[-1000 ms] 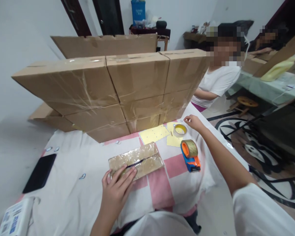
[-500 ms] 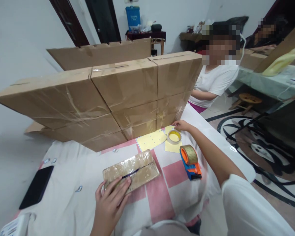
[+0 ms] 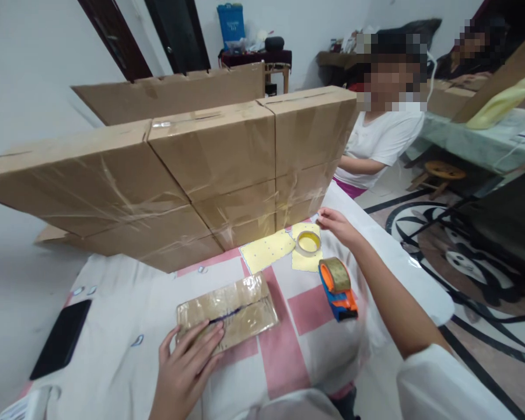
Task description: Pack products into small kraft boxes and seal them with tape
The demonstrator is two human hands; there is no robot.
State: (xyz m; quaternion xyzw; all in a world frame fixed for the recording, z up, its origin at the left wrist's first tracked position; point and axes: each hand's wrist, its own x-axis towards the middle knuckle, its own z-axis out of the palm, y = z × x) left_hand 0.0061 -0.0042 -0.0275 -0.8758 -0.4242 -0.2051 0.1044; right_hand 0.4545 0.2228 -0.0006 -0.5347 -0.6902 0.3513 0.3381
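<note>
At the far left, a black tablet [image 3: 62, 338] lay flat on the cloth [image 3: 126, 303]. The left hand [image 3: 191, 354] was open, fingers extended and slightly parted, palm down; it pressed on the near left part of the packet [image 3: 247, 306] without gripping it. The packet lay on the cloth in front of the stacked cartons [image 3: 231, 166], a dark line along its top. To its right, a tape roll [image 3: 319, 249] lay flat on a yellow patch, and just beyond stood the dispenser [image 3: 338, 291]. Near the roll, the right hand [image 3: 336, 225] hung with fingers bent, the tips close together; whether they pinched anything, I could not tell. Farther right sat a person [image 3: 385, 137] in white.
</note>
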